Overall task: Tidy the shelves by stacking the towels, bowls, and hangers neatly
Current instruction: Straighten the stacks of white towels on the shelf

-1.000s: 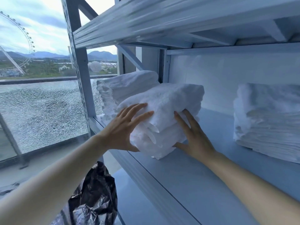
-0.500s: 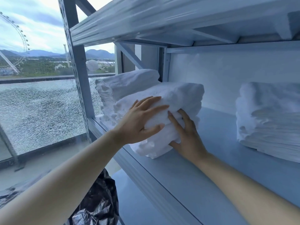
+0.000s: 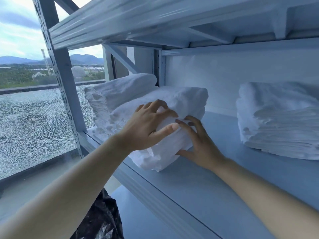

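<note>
We see two bare arms reaching onto a pale metal shelf that holds white folded towels. The left hand lies on top of the front towel stack. Its fingers are arched with the tips dug into the cloth, and its thumb is stretched along the front fold, so it pinches the upper layers. The right hand is spread against the stack's near right side. Its fingers are nearly straight and press the folds, and its thumb rests low by the bottom edge. The fingertips of the two hands almost meet.

The front stack leans against a rear towel stack at the shelf's left end, beside the perforated upright post. Its near corner reaches the shelf's front lip. To the right we see a stretch of bare shelf, then a right towel stack, well apart. The upper shelf hangs above the stacks with some room between. A crumpled black bag sits below, and cracked window glass is at left.
</note>
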Demonstrator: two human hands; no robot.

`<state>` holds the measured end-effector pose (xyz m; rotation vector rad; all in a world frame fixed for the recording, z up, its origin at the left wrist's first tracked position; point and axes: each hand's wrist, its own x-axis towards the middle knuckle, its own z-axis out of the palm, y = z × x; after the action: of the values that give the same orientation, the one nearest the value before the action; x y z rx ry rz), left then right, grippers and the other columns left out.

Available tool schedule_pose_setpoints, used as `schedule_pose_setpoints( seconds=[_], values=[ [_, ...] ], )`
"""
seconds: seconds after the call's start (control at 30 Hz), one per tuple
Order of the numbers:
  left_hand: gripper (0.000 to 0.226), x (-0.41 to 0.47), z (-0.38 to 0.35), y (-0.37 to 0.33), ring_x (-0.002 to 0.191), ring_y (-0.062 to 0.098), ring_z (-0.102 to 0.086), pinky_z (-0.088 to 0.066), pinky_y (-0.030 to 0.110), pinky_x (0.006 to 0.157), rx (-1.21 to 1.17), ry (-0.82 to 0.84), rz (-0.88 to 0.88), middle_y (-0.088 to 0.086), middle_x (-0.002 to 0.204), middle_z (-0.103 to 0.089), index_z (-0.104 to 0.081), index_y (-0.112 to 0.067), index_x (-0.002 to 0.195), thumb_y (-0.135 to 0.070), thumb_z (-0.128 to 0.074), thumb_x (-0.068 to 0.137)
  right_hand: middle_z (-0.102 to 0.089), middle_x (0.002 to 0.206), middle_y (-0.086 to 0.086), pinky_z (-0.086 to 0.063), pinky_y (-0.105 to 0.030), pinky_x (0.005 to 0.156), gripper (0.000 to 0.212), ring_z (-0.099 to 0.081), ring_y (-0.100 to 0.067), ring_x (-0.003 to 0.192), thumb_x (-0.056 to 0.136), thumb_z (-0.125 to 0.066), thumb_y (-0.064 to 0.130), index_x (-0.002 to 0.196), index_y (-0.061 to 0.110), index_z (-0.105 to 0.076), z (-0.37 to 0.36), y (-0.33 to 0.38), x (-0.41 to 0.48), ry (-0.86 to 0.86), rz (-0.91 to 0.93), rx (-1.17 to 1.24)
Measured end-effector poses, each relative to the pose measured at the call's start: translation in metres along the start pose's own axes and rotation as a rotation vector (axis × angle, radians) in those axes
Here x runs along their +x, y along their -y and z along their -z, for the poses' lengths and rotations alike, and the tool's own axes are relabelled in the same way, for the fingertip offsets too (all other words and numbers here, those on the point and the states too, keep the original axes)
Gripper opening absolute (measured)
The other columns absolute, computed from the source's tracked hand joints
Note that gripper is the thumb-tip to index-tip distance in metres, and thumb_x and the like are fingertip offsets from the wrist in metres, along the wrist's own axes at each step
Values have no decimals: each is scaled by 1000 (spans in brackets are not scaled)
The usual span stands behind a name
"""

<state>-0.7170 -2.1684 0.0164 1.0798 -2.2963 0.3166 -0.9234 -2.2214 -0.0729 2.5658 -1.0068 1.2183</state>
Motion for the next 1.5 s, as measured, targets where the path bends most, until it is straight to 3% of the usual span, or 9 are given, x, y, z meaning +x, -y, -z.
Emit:
schedule_pose_setpoints(
  seconds=[0.17, 0.27, 0.43, 0.63, 0.8, 1.0, 1.13, 1.23, 1.5],
  values=[
    [65, 29, -7, -29, 113, 13, -46, -37, 33, 97, 22, 40, -107, -6, 127, -48, -54, -35, 124, -68, -15, 84, -29, 138, -7, -49, -36, 91, 79, -42, -22, 123, 74, -75, 38, 140, 23, -34, 28, -6, -12, -65, -90, -64],
    [58, 46, -27, -47, 115, 13, -46, -38, 32, 95, 34, 46, -159, -8, 128, -47, -51, -36, 126, -68, -22, 88, -26, 140, -2, -46, -30, 87, 79, -36, -14, 125, 77, -72, 39, 142, 29, -29, 56, -15, -27, -101, -167, -120],
    [48, 73, -63, -88, 110, 14, -49, -35, 25, 79, 4, 22, -217, -9, 128, -47, -47, -33, 129, -57, -30, 91, -29, 139, 2, -41, -22, 77, 69, -42, -10, 117, 80, -67, 40, 139, 23, -36, 109, -35, -66, -124, -300, -268],
    [44, 111, -98, -131, 112, 16, -49, -37, 28, 78, -109, 37, -258, -8, 128, -47, -46, -29, 129, -50, -38, 92, -36, 135, 0, -33, -11, 87, 65, -36, -3, 118, 79, -72, 29, 136, 17, -41, 163, -67, -106, -157, -438, -366],
    [44, 148, -136, -152, 114, 19, -46, -39, 29, 79, -84, 55, -203, -5, 130, -43, -46, -27, 129, -45, -47, 89, -34, 137, 0, -42, -32, 94, 65, -38, -15, 124, 79, -71, 28, 134, 16, -39, 203, -92, -115, -81, -498, -464],
    [71, 180, -175, -164, 133, 24, -24, -49, 41, 84, -168, 64, 71, -1, 145, -24, -34, -24, 138, -41, -67, 77, -27, 145, -3, -34, -32, 102, 74, -31, -23, 131, 75, -75, 26, 139, 19, -37, 232, -120, -119, 27, -493, -581],
    [102, 188, -189, -175, 140, 30, -1, -50, 47, 86, -85, 126, 19, 0, 153, 3, -7, -38, 146, -40, -75, 70, -3, 154, -2, -34, -41, 107, 88, -12, -24, 139, 74, -76, 29, 145, 27, -24, 234, -135, -122, 146, -502, -649],
    [113, 189, -197, -179, 138, 38, 2, -53, 48, 80, 66, 152, -30, 6, 152, 3, 7, -43, 144, -30, -76, 70, 11, 152, 5, -43, -41, 98, 98, -6, -23, 138, 70, -79, 29, 146, 33, -16, 230, -144, -120, 175, -516, -670],
    [121, 179, -232, -184, 137, 47, 15, -53, 39, 81, 226, 110, 9, 12, 152, 23, 26, -37, 140, -24, -74, 74, 15, 151, 8, -47, -40, 96, 104, 7, -25, 141, 70, -78, 34, 146, 36, -7, 217, -164, -130, 246, -526, -742]
  ],
)
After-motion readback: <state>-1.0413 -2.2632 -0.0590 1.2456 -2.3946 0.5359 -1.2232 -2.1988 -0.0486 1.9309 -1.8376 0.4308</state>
